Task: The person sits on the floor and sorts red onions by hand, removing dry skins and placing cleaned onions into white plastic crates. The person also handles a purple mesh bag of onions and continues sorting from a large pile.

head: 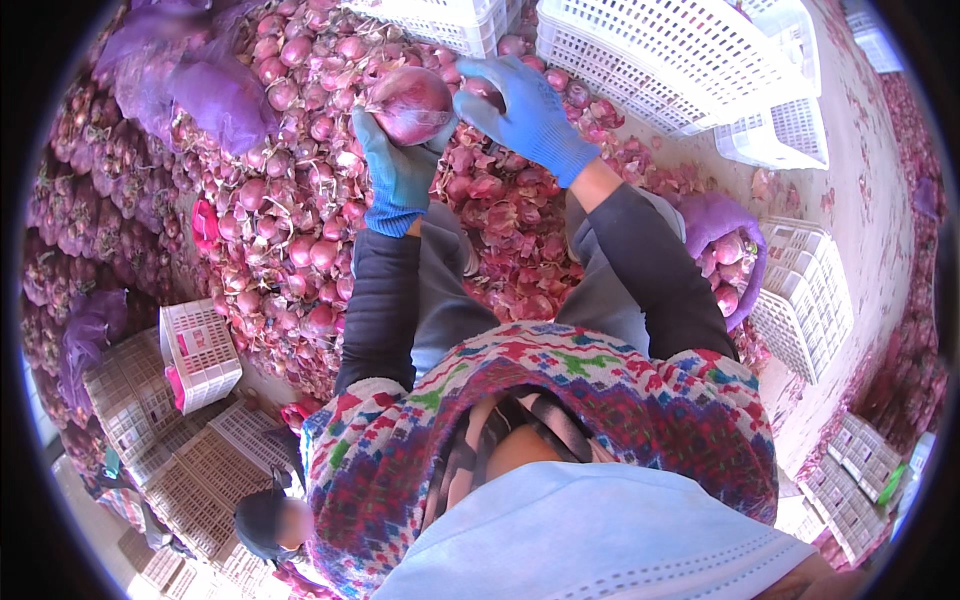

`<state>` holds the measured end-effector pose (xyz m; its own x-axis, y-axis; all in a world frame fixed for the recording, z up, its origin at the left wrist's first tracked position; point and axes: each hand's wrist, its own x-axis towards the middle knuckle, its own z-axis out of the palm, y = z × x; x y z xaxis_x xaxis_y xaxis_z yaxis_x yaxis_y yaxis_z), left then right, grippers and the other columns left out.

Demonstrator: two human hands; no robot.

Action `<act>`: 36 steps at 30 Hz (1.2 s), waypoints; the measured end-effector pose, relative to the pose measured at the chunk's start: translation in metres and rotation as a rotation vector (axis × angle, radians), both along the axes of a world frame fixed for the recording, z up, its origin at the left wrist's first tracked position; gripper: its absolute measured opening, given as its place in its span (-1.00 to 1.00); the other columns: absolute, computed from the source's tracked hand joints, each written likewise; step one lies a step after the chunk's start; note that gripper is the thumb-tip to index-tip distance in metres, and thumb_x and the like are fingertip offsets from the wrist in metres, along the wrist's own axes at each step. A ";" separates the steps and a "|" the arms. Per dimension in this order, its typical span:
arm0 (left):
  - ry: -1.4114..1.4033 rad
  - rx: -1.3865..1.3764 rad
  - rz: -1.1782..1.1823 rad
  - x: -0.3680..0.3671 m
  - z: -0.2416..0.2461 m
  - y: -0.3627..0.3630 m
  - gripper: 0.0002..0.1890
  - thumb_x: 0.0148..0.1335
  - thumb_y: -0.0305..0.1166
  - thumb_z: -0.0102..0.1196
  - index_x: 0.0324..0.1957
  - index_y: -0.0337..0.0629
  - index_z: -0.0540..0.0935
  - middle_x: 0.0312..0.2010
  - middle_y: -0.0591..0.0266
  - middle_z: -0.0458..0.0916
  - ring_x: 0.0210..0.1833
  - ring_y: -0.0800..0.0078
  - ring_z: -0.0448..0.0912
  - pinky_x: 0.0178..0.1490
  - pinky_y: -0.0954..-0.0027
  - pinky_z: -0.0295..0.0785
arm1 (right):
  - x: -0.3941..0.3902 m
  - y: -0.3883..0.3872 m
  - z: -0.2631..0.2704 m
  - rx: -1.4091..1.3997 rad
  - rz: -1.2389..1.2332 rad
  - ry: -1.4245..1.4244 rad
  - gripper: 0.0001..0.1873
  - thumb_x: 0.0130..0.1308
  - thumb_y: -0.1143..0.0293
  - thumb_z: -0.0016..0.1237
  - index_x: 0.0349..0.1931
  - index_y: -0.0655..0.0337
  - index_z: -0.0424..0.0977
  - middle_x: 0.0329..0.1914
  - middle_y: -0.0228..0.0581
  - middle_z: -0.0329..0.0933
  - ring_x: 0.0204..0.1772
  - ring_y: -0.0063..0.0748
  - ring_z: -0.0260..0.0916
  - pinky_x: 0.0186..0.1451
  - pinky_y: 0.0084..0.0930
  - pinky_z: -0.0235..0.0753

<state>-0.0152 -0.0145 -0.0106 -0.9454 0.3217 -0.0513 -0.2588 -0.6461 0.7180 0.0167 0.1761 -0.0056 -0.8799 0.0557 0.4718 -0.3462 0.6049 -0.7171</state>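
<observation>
My left hand [397, 169], in a blue-green knit work glove, holds a large red onion [411, 105] from below. The onion's papery skin looks glossy and partly loose. Just to the right, my right hand [521, 112] wears a blue glove. Its thumb and fingers curve apart beside the onion, with reddish colour showing in the gap between them. Beneath both hands spreads a heap of red onions [300, 251]. Loose red onion skins [517, 255] cover the ground between my legs.
White plastic crates [630, 64] stand beyond my right hand. A purple mesh sack [724, 217] of onions lies to the right, beside another crate [802, 300]. More purple mesh [217, 97] lies at upper left. Stacked crates [202, 457] and a person [262, 525] are at lower left.
</observation>
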 end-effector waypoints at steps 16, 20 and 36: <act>0.126 -0.441 0.131 0.000 -0.009 0.026 -0.72 0.50 -0.20 0.06 -0.02 -0.21 0.67 -0.38 0.57 0.56 -0.43 0.80 0.37 -0.35 0.68 0.29 | -0.006 0.000 -0.013 -1.334 0.119 -0.520 -0.52 0.51 -0.03 -0.07 0.23 0.09 0.48 0.19 -0.24 0.53 0.26 -0.32 0.47 0.35 -0.09 0.46; 0.273 -0.497 0.081 0.006 -0.003 0.025 -0.68 0.50 -0.22 0.07 0.08 -0.24 0.64 -0.32 0.53 0.61 -0.34 0.78 0.46 -0.26 0.65 0.39 | -0.005 0.008 -0.007 -1.813 0.345 -0.842 -0.49 0.48 -0.06 -0.06 0.24 0.09 0.43 0.30 -0.19 0.44 0.37 -0.16 0.38 0.36 0.26 0.41; 0.193 -0.224 -0.195 -0.006 -0.017 0.000 -0.74 0.50 -0.28 0.07 0.02 -0.28 0.62 -0.10 0.22 0.69 -0.01 0.47 0.63 0.19 0.39 0.52 | -0.001 0.036 -0.037 -0.779 0.377 -0.444 -0.54 0.50 0.06 -0.01 0.26 0.12 0.44 0.29 -0.18 0.50 0.27 -0.23 0.51 0.36 -0.16 0.51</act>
<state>-0.0216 -0.0147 -0.0280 -0.8667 0.4977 0.0323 -0.2075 -0.4187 0.8841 0.0158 0.2122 -0.0426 -0.9929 -0.1103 0.0435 -0.0219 -0.1895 -0.9816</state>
